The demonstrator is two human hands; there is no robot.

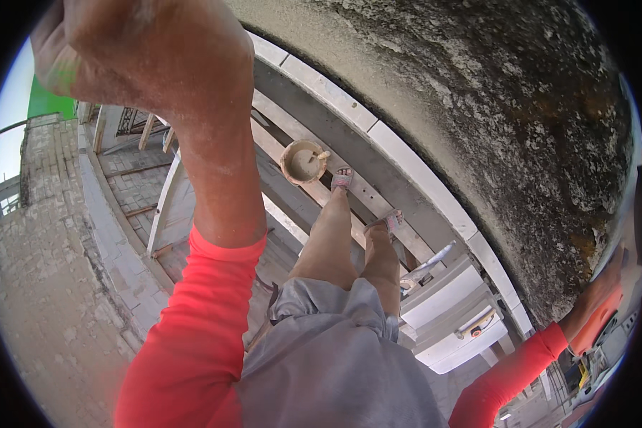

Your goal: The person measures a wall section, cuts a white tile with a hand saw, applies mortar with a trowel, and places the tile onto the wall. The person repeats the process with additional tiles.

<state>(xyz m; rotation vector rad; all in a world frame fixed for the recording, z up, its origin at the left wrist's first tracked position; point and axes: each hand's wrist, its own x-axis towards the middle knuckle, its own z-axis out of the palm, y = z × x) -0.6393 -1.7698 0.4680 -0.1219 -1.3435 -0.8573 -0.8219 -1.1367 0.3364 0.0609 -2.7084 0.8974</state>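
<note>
My left hand is raised close to the view at the upper left, its wrist bent and fingers curled in. The top of the hand is cut off, so anything inside it is hidden. My right hand reaches out at the far right, beside the lower end of a rough, weathered wall. Its fingers are small and distorted at the rim, and I cannot tell whether they grip anything. An orange object shows just below that hand. Both forearms wear red sleeves.
I stand in sandals on wooden planks. A round bucket of greyish mix, with a handled tool in it, stands by my foot. Pale blocks and a small tool lie right. A pale ledge edges the wall; a drop shows between planks.
</note>
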